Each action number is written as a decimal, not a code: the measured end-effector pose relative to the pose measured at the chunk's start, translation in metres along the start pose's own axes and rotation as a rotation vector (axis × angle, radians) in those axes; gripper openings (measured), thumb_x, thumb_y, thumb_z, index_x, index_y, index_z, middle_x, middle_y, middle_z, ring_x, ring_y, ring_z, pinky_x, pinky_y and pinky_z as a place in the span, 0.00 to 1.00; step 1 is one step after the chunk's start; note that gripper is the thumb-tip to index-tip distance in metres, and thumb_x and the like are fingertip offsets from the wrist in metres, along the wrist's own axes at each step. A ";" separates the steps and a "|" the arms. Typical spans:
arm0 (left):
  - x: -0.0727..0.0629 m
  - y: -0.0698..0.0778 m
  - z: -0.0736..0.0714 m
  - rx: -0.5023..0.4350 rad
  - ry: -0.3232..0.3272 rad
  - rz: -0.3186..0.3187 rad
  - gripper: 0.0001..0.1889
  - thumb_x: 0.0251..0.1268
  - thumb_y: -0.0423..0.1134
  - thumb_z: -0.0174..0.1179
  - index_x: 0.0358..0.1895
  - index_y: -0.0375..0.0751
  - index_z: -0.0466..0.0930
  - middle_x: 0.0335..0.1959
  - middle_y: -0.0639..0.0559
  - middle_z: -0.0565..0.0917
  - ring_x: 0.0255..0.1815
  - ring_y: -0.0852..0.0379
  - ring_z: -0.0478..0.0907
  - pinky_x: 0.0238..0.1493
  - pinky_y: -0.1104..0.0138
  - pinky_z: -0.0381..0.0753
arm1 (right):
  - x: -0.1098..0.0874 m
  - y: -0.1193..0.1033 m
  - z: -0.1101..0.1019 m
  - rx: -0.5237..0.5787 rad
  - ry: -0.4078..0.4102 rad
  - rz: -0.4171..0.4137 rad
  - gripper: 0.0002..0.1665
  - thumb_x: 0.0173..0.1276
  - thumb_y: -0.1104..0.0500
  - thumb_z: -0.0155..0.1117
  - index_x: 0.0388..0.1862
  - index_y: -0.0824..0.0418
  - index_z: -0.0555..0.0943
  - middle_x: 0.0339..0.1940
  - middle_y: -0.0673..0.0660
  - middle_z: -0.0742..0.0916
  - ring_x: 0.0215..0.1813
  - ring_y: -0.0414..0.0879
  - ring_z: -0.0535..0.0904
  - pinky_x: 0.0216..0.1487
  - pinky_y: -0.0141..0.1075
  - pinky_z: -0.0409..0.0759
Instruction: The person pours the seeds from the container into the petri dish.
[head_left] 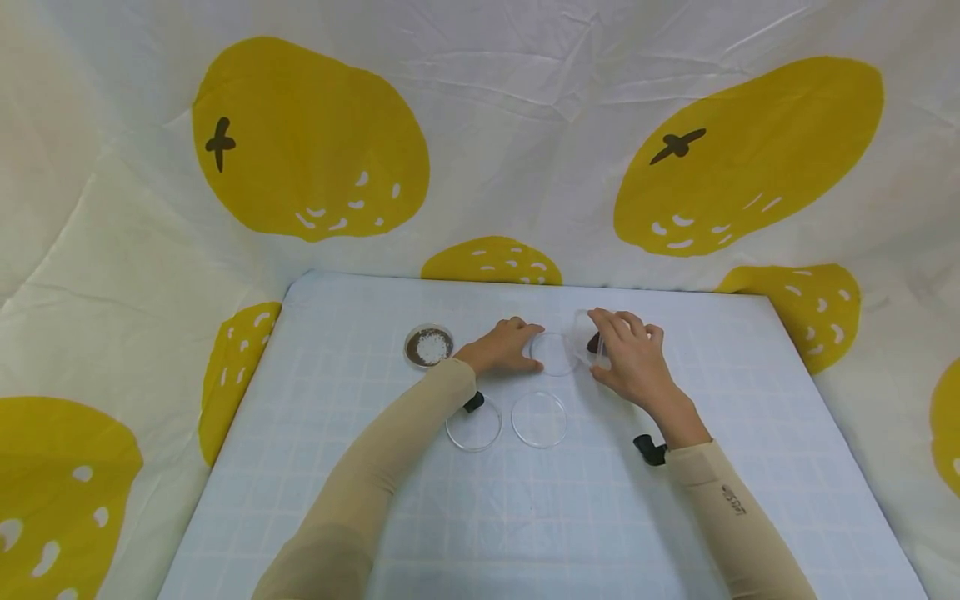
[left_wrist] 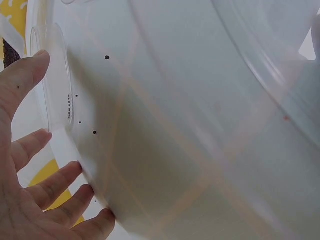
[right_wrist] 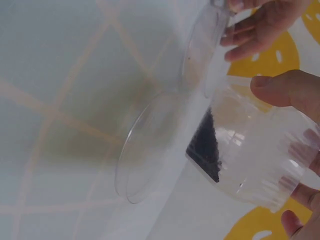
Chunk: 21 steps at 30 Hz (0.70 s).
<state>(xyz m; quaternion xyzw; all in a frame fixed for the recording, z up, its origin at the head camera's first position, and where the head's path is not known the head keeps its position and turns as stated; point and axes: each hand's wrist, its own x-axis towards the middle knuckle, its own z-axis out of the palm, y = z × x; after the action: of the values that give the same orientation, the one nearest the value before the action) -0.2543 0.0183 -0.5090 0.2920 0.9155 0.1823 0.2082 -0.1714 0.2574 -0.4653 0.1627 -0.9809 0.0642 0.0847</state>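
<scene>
My left hand (head_left: pixel 504 346) pinches the rim of a clear petri dish (left_wrist: pixel 57 85) between thumb and index finger, the other fingers spread beside it. In the left wrist view, several dark specks (left_wrist: pixel 94 132) show beside and within the dish. My right hand (head_left: pixel 633 354) grips a clear plastic cup (right_wrist: pixel 250 145) and holds it tilted over the right side of that dish. Dark granules (right_wrist: pixel 206 147) are heaped along the cup's lower side.
A dish of brown material with white grains (head_left: pixel 430 346) sits left of my left hand. Two clear round dishes (head_left: pixel 539 419) lie nearer me, one partly behind the left wrist's black camera (head_left: pixel 474 402). A checked cloth (head_left: pixel 480 517) covers the table; a patterned curtain (head_left: pixel 517 167) hangs behind.
</scene>
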 end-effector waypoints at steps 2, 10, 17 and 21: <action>0.000 0.000 0.000 -0.001 -0.003 -0.005 0.39 0.66 0.60 0.63 0.78 0.57 0.59 0.70 0.45 0.65 0.69 0.49 0.62 0.67 0.54 0.68 | 0.000 -0.001 0.000 -0.004 -0.006 -0.003 0.58 0.49 0.54 0.84 0.76 0.57 0.61 0.73 0.61 0.70 0.71 0.64 0.59 0.57 0.66 0.60; -0.001 0.001 -0.001 -0.004 0.001 0.000 0.39 0.66 0.60 0.63 0.78 0.56 0.60 0.69 0.45 0.65 0.69 0.48 0.62 0.68 0.55 0.68 | 0.002 -0.003 0.000 -0.012 -0.025 -0.021 0.59 0.50 0.54 0.83 0.77 0.56 0.61 0.74 0.61 0.70 0.72 0.64 0.59 0.58 0.66 0.60; 0.000 0.001 0.000 -0.001 0.005 -0.014 0.39 0.66 0.60 0.64 0.78 0.57 0.60 0.70 0.45 0.65 0.70 0.48 0.61 0.68 0.54 0.68 | 0.004 -0.004 0.000 -0.039 -0.037 -0.049 0.58 0.51 0.55 0.83 0.78 0.55 0.60 0.74 0.60 0.69 0.72 0.65 0.58 0.59 0.67 0.59; 0.000 0.001 0.001 0.005 0.002 -0.020 0.40 0.66 0.61 0.63 0.78 0.57 0.60 0.70 0.46 0.65 0.70 0.48 0.61 0.68 0.54 0.68 | 0.004 -0.006 -0.002 -0.037 -0.032 -0.070 0.58 0.51 0.56 0.83 0.78 0.56 0.61 0.74 0.60 0.70 0.72 0.65 0.59 0.59 0.67 0.60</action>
<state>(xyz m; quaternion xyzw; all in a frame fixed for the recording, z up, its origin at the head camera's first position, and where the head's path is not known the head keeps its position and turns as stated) -0.2533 0.0196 -0.5089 0.2832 0.9190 0.1784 0.2085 -0.1723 0.2506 -0.4623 0.1963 -0.9769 0.0405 0.0741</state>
